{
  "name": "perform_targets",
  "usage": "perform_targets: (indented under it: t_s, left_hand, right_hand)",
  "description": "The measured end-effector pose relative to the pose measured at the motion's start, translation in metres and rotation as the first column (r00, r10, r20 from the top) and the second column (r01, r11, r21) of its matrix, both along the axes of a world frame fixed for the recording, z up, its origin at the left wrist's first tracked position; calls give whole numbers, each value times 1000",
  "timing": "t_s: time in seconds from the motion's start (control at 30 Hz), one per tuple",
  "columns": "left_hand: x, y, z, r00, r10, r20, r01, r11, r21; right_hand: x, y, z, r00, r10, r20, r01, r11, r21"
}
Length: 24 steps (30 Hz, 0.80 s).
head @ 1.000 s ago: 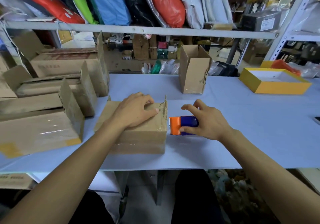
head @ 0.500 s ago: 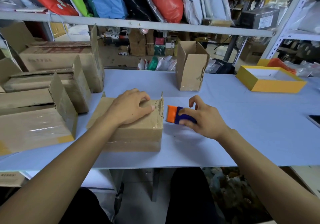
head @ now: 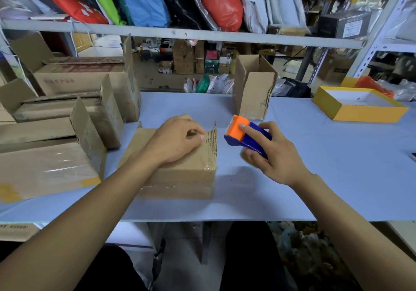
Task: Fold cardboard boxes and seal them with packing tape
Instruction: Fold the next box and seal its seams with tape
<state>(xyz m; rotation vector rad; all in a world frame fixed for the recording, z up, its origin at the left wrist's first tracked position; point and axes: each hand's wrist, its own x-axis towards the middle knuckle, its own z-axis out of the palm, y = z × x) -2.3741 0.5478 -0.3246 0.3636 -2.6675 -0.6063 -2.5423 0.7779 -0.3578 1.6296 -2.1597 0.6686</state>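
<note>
A small brown cardboard box [head: 186,178] lies on the pale blue table [head: 315,167] in front of me, with tape along its side. My left hand [head: 175,142] rests on its top, fingers curled down near the right edge flap. Just right of the box, my right hand [head: 270,153] grips a blue and orange tape dispenser [head: 245,136], lifted off the table and tilted, its orange end pointing toward the box's upper right corner.
Several folded boxes [head: 56,133] with raised flaps crowd the table's left side. An upright open box [head: 254,92] stands behind the dispenser. A yellow tray box [head: 358,106] sits at the far right. A shelf [head: 202,36] with coloured bags runs overhead.
My right hand has picked the tape dispenser up from the table and raised it toward the box's top right corner. My left hand stays on the box.
</note>
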Motion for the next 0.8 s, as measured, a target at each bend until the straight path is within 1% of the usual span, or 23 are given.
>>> perform_targets:
  t_s: [0.07,0.13,0.23,0.3,0.47,0.6,0.7,0.8]
  left_hand:
    - [-1,6,4,999,-39,-33,41,996,80]
    - [-5,13,8,997,-71,-17,73,981,179]
    - [-10,20,8,993,-115,-34,120,938,324]
    - [-11,22,6,990,-129,-64,144,911,387]
    - [-10,20,1,986,-130,-108,166,855,491]
    - [-13,19,0,983,-176,-55,180,855,487]
    - [-10,17,5,969,-246,0,210,824,526]
    - [-6,15,5,970,-241,-29,213,787,578]
  right_hand:
    - [4,-2,3,999,21,-50,-22,999,-31]
    - [7,-5,3,995,57,-83,-60,998,-32]
    - [9,-7,1,992,92,-89,-95,995,-29]
    - [10,-8,-1,990,106,-92,-109,994,-30]
    - [11,-9,-1,987,127,-94,-133,989,-67]
    - [16,-11,-4,985,161,-60,-168,979,-119]
    - [19,-15,-6,980,192,-51,-197,973,-120]
    - [18,-18,-8,977,204,-59,-209,973,-98]
